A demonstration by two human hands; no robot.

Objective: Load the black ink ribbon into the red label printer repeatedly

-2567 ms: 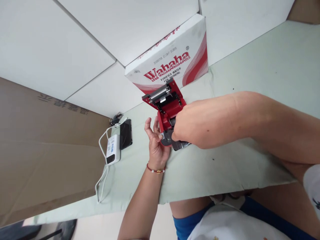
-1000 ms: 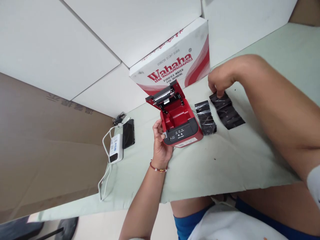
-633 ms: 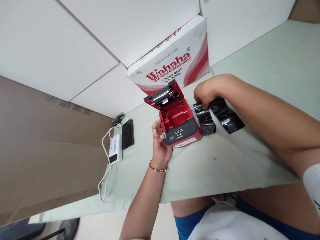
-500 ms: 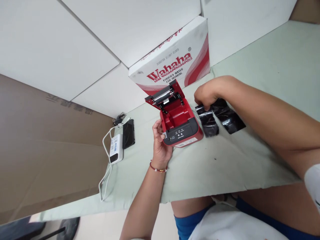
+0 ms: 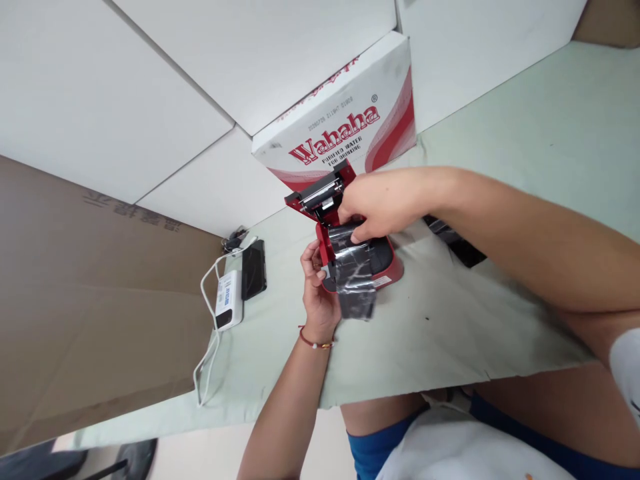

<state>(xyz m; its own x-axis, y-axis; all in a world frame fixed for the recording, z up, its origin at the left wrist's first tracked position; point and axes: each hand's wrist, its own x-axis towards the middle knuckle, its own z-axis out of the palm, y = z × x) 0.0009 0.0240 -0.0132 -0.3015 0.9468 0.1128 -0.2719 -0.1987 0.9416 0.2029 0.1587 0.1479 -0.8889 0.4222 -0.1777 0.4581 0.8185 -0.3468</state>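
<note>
A red and black label printer (image 5: 394,272) stands on the cloth with its lid raised towards the back. My left hand (image 5: 320,297) grips its left side, the thumb near a grey button at the front corner. Inside the opening, my right hand (image 5: 377,203) holds a roll of glossy black film or labels (image 5: 355,270) by its upper part. A loose tail from this roll hangs over the printer's front edge. Fingers and film hide most of the red compartment, so I cannot tell whether the roll touches its floor. Another glossy black piece (image 5: 457,243) lies under my right forearm.
A white and red Wahaha carton (image 5: 340,127) stands behind the printer. To the left lie a black phone (image 5: 254,270), a white power bank (image 5: 227,300) and a white cable (image 5: 204,353). A brown cardboard box (image 5: 100,300) borders the left side.
My right hand has carried the black roll from the cloth beside the printer leftward into its open compartment. The other black piece stays behind. My left hand keeps its hold.
</note>
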